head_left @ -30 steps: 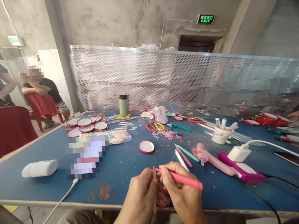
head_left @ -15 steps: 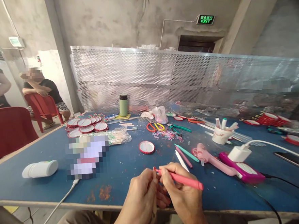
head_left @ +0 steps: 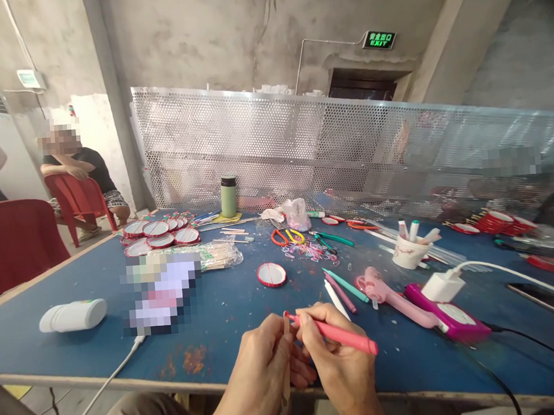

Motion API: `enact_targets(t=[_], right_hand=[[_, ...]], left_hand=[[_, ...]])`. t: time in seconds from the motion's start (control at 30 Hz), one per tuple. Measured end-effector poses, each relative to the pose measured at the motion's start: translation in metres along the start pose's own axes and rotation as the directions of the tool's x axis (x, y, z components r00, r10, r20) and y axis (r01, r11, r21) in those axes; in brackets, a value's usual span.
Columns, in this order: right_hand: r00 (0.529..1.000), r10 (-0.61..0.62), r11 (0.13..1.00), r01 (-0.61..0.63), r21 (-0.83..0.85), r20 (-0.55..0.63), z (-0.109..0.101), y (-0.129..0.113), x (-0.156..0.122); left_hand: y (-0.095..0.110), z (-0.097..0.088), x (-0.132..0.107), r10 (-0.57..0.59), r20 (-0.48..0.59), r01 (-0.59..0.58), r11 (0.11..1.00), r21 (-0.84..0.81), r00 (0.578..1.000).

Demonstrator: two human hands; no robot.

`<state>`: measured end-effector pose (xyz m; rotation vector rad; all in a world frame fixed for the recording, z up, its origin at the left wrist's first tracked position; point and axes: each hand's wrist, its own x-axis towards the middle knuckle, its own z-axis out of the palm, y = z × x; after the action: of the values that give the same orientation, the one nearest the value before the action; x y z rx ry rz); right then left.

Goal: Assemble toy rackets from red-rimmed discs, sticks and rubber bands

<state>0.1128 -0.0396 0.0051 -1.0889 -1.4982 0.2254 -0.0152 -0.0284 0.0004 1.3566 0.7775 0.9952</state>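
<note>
My left hand (head_left: pixel 263 357) is closed on a thin flat wooden stick (head_left: pixel 287 365), held upright near the table's front edge. A small red mark shows at the stick's top end. In my right hand (head_left: pixel 338 361) is a red marker pen (head_left: pixel 345 335), gripped as for writing, its tip touching the stick near the top. Beyond my hands a round white disc with a red rim (head_left: pixel 271 275) lies flat. White, mauve and teal pens (head_left: pixel 346 285) lie to the right of it.
On the left are a white bottle (head_left: pixel 73 315), a blurred phone on a cable, bagged sticks (head_left: pixel 221 254) and red-rimmed discs (head_left: pixel 156 228). Pliers (head_left: pixel 333 238), a paper cup (head_left: pixel 409 252), a pink handheld fan (head_left: pixel 397 297) and a magenta power strip (head_left: pixel 460 321) stand right. A perforated metal screen (head_left: pixel 254 146) borders the back.
My hands and the red marker pen hold almost the same pose at the stick's top. The standing person at far left has shifted slightly left.
</note>
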Motion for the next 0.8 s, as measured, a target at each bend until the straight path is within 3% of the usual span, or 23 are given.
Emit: enact_targets(t=[0.8], right_hand=[[0.999, 0.013, 1.000, -0.014, -0.016, -0.036, -0.0022, 0.0000, -0.0021]], left_hand=[[0.0019, 0.0000, -0.0008, -0.015, 0.022, 0.015, 1.000, -0.023, 1.000]])
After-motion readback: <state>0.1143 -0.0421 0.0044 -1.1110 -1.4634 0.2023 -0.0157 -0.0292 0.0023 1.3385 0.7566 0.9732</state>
